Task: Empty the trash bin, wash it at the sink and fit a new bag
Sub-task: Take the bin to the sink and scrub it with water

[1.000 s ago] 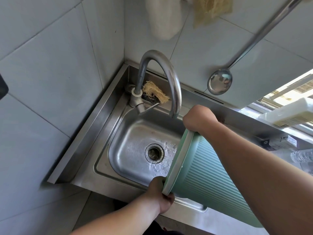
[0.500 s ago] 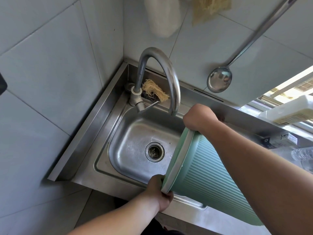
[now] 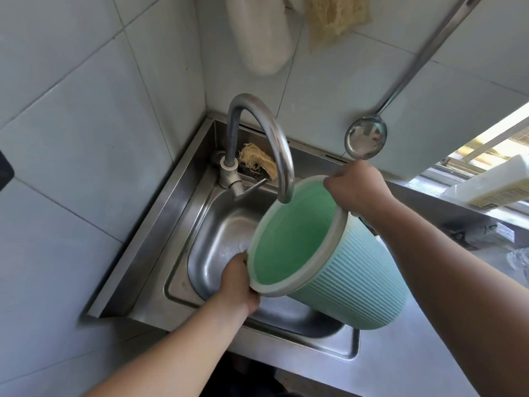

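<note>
The pale green ribbed trash bin (image 3: 352, 276) with a grey rim hangs tilted over the steel sink (image 3: 217, 224), its mouth turned up and to the left so the bare green inside shows. My left hand (image 3: 237, 279) grips the near lower rim. My right hand (image 3: 357, 187) grips the far upper rim. The curved tap spout (image 3: 274, 144) ends just above the bin's far rim; no water is seen running. The bin hides the drain.
A loofah scrubber (image 3: 257, 164) lies behind the tap base. A steel ladle (image 3: 366, 140), a white cloth (image 3: 262, 32) and another loofah (image 3: 335, 18) hang on the tiled wall. A white box (image 3: 492, 187) sits on the window ledge at right. Steel counter (image 3: 400, 353) runs right of the basin.
The bin was tipped mouth-down toward the drain; now it is swung upward so its opening faces me under the spout. Both hands kept their grip on the rim.
</note>
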Demonstrator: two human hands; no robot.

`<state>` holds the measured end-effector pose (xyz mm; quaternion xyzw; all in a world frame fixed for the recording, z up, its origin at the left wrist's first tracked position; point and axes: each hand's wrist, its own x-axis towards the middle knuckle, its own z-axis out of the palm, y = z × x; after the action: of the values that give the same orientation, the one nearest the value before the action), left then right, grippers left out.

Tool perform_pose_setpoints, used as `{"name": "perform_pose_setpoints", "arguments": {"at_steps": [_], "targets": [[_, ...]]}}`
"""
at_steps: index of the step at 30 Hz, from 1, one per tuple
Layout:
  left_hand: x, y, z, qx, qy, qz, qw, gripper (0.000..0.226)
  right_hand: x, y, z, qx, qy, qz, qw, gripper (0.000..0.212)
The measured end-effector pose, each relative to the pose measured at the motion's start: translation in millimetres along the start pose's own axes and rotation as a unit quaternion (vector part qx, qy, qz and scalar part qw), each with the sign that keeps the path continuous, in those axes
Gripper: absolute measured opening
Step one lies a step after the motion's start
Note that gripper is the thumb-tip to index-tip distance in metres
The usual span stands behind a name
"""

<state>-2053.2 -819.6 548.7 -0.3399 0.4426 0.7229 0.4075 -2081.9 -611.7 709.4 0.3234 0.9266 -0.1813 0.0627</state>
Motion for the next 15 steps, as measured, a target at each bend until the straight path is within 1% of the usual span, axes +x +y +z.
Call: {"name": "perform_pose_setpoints", "arguments": {"at_steps": [2,4,7,9,12,15], "targets": [[1,9,-2,0.020,0.035,0.023,0.999,0.030,-5,11,7,0.028,0.018,-0.023,0.999,0.028],[1,16,-5,0.039,0.070,0.043,0.996,0.034,-10,26,18,0.035,0.030,-0.052,0.998,0.027],[3,24,-11,0.072,0.108,0.092,0.987,0.033,-14,54,45,0.017,0.050,-0.073,0.996,0.028],[4,27,-13,0.097,0.124,0.118,0.981,0.038,-17,74,67,-0.003,0.054,-0.074,0.996,0.030],[12,24,-12,0.174,0.166,0.164,0.957,0.053,-22,100,95,0.008,0.010,-0.053,0.999,0.030],[18,19,-9,0.239,0.196,0.230,0.923,0.052,-26,119,117,0.030,-0.042,-0.029,0.998,0.030]]}}
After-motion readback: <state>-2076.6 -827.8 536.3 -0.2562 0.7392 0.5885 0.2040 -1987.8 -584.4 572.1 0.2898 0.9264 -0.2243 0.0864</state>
